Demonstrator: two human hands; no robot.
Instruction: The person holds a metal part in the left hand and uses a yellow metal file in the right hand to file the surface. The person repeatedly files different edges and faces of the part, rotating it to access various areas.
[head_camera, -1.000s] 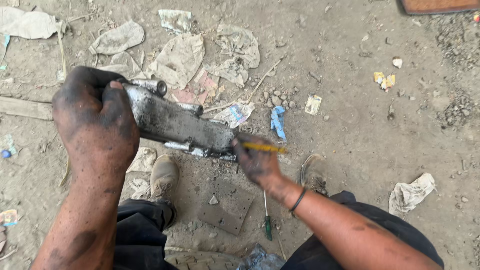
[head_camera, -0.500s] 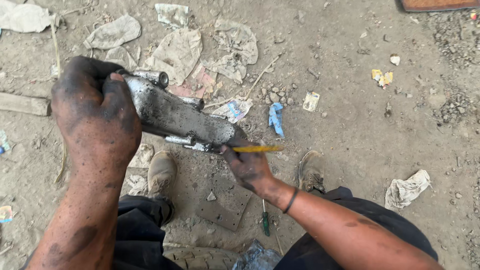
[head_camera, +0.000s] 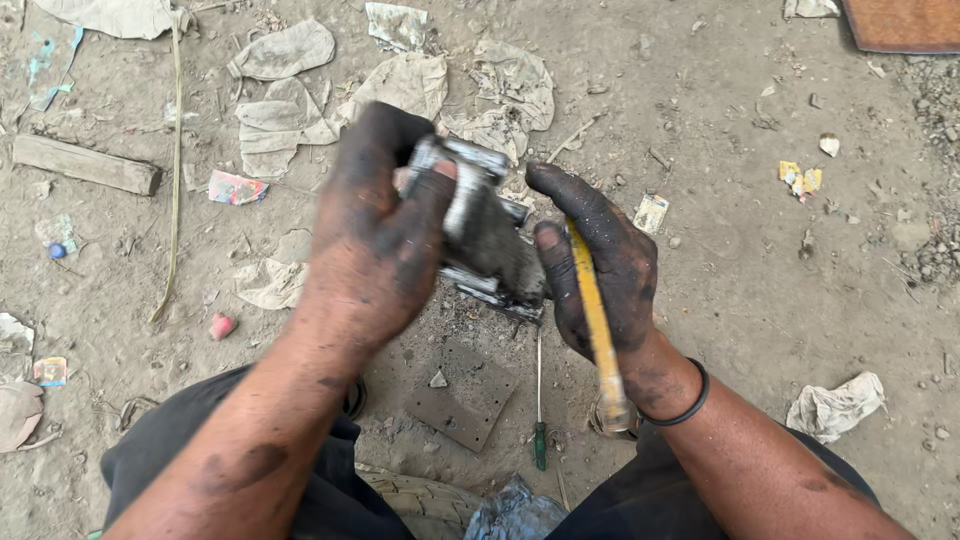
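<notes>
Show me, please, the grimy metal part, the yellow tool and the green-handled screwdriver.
grimy metal part (head_camera: 487, 240), head view, its dark middle face.
yellow tool (head_camera: 596, 320), head view, mid-shaft.
green-handled screwdriver (head_camera: 540, 445), head view, its green handle.

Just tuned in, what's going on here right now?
A person crouched over dirt ground holds a grimy metal part between both greasy hands. The left hand grips its upper end, blurred by motion. The right hand steadies the lower end while holding a yellow-handled tool along the palm. On the ground below lie a flat metal plate and a green-handled screwdriver, with rags and litter scattered about.
</notes>
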